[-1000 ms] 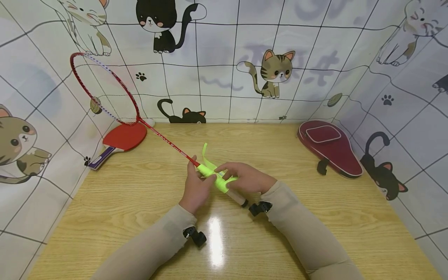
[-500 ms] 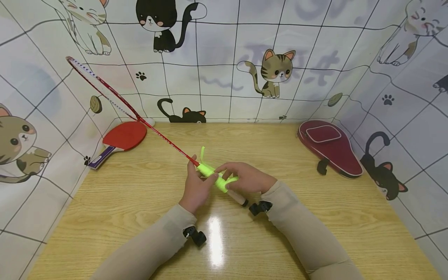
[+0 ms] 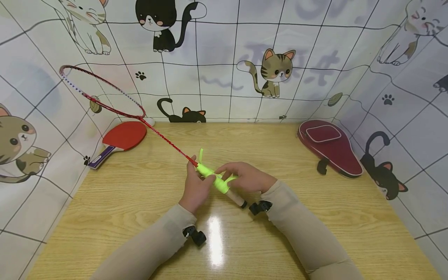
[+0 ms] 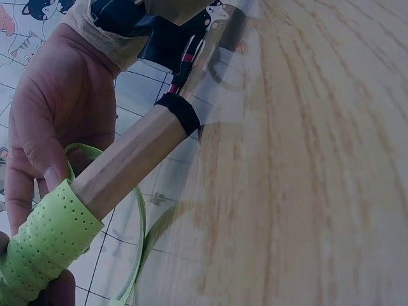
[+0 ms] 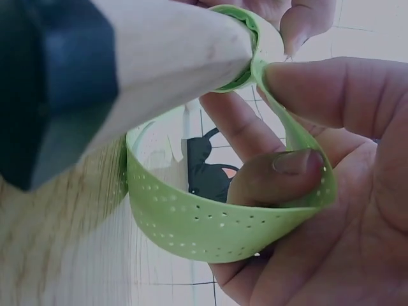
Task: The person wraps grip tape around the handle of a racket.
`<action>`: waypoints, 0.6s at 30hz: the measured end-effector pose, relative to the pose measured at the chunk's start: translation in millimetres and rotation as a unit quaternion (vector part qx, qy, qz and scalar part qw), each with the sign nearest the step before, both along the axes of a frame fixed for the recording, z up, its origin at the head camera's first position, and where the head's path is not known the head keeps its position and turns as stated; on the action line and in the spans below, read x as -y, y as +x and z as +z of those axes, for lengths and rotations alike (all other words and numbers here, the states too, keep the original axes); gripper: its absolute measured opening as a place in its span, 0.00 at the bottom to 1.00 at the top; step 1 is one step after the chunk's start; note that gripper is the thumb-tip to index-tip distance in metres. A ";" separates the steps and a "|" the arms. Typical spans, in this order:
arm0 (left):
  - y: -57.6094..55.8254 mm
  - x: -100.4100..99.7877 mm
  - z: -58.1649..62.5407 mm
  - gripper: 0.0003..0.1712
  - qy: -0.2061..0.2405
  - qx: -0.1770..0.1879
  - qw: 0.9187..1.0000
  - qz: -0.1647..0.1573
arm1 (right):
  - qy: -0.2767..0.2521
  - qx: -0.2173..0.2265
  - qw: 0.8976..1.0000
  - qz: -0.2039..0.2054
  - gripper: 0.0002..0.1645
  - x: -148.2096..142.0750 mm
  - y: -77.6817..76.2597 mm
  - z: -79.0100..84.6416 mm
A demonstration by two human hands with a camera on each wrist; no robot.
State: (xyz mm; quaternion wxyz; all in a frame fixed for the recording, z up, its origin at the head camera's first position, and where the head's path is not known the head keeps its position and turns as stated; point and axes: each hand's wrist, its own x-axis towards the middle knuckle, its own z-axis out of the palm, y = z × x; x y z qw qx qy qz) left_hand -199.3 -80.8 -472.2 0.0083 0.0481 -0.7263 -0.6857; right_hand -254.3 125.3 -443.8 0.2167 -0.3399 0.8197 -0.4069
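A red badminton racket points up and left, its head in the air before the wall; no strings are discernible. My left hand grips the upper handle, which is wrapped in lime-green perforated grip tape. Below the wrap the bare wooden handle shows, ending in a black-banded butt. My right hand pinches the tape beside the lower edge of the wrap. In the right wrist view, a loose loop of tape hangs from the handle, passing between thumb and curled finger. Another bit of tape stands up behind the handle.
On the wooden table, a red table tennis bat lies at the back left, with a small white object near it. A dark red bat case lies at the back right. Cat-patterned walls enclose the back and sides.
The racket has rolled about its shaft: its head turned edge-on, then opened to an oval again, tilted lower. The tape bit behind the handle shows shorter. Both hands stay nearly in place.
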 end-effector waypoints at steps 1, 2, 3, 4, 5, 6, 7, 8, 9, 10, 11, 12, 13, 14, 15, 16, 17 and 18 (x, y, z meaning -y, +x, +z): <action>-0.2 0.3 -0.2 0.55 0.003 0.001 1.000 -0.001 | 0.000 0.001 1.000 -0.001 0.34 0.2 -0.1 0.1; -0.3 0.4 -0.2 0.55 0.007 0.000 1.000 -0.001 | 0.001 0.003 1.000 -0.003 0.34 0.5 0.3 0.7; -0.2 0.5 -0.2 0.55 0.010 0.000 1.000 -0.002 | 0.001 0.005 1.000 -0.003 0.34 0.6 0.6 1.2; -0.1 0.4 0.2 0.55 0.013 0.000 1.000 -0.003 | 0.001 0.009 1.000 -0.005 0.34 0.7 0.7 1.1; 0.0 0.4 0.3 0.55 0.016 0.000 1.000 -0.004 | 0.001 0.013 1.000 -0.005 0.34 0.8 0.7 0.8; 0.1 0.3 0.4 0.54 0.017 0.001 1.000 -0.003 | 0.000 0.019 1.000 -0.005 0.34 1.0 0.6 0.5; 0.2 0.2 0.6 0.54 0.019 0.001 1.000 -0.003 | -0.001 0.025 1.000 -0.005 0.33 1.1 0.5 -0.1; 0.3 0.2 0.9 0.54 0.021 0.001 1.000 -0.002 | -0.002 0.031 1.000 -0.006 0.33 1.2 0.5 -0.4; 0.5 0.2 1.3 0.54 0.023 0.002 1.000 -0.003 | -0.002 0.035 0.999 -0.005 0.33 1.3 0.1 -1.1; 0.5 0.3 1.7 0.54 0.024 0.002 1.000 -0.003 | -0.002 0.038 0.999 -0.005 0.33 1.4 -0.2 -1.7; 0.7 0.4 1.9 0.54 0.024 0.002 1.000 -0.003 | -0.001 0.039 0.999 -0.005 0.33 1.2 -0.6 -2.4; 0.8 0.5 2.5 0.54 0.024 0.003 1.000 -0.004 | -0.001 0.038 0.999 -0.005 0.33 1.0 -1.0 -2.9; 1.1 0.7 3.1 0.54 0.023 0.004 1.000 -0.004 | 0.001 0.034 0.999 -0.005 0.33 0.9 -1.4 -3.4; 1.2 0.9 3.3 0.54 0.023 0.005 1.000 -0.006 | 0.003 0.031 1.000 -0.005 0.33 0.7 -1.7 -3.6; 1.4 1.1 3.5 0.54 0.021 0.005 1.000 -0.007 | 0.006 0.026 1.000 -0.006 0.33 0.6 -1.9 -3.6; 1.4 1.4 3.3 0.54 0.018 0.004 1.000 -0.008 | 0.009 0.020 1.000 -0.006 0.32 0.5 -1.9 -3.5; 1.7 1.7 3.0 0.54 0.013 0.002 1.000 -0.009 | 0.011 0.015 1.000 -0.008 0.32 0.5 -2.0 -3.4; 1.7 2.1 2.4 0.54 0.009 0.000 1.000 -0.011 | 0.013 0.012 1.000 -0.010 0.32 0.5 -1.9 -3.1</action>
